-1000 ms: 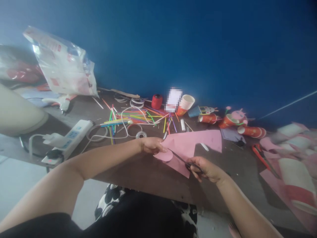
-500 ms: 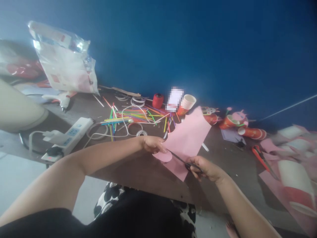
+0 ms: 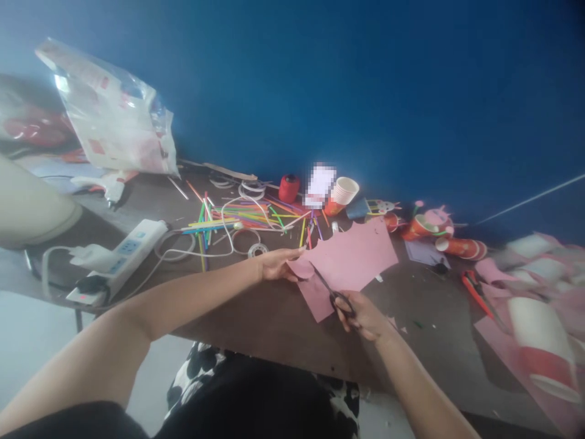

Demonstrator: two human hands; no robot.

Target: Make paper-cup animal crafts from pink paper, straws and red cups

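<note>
My left hand [image 3: 280, 264] pinches the left end of a pink paper sheet [image 3: 359, 253], where a rounded piece is partly cut out. Scallop-shaped notches run along the sheet's far edge. Fingers of my right hand [image 3: 361, 316] are through the handles of black scissors [image 3: 342, 303]. The scissor blades point up and left into the paper, beside the rounded piece and close to my left fingertips. Both hands are held just above the brown table [image 3: 256, 317].
Behind the hands lie colored sticks [image 3: 247, 214], a red thread spool [image 3: 289, 188] and stacked paper cups [image 3: 346, 191]. A power strip [image 3: 121, 259] and glue gun [image 3: 109, 185] are at left. Right are a red-handled cutter [image 3: 478, 292], a large cup [image 3: 542, 344] and pink scraps.
The pink sheet swung its right part upward, then tipped back down a little. My right hand and the scissors have shifted left, with the blades now angled more steeply.
</note>
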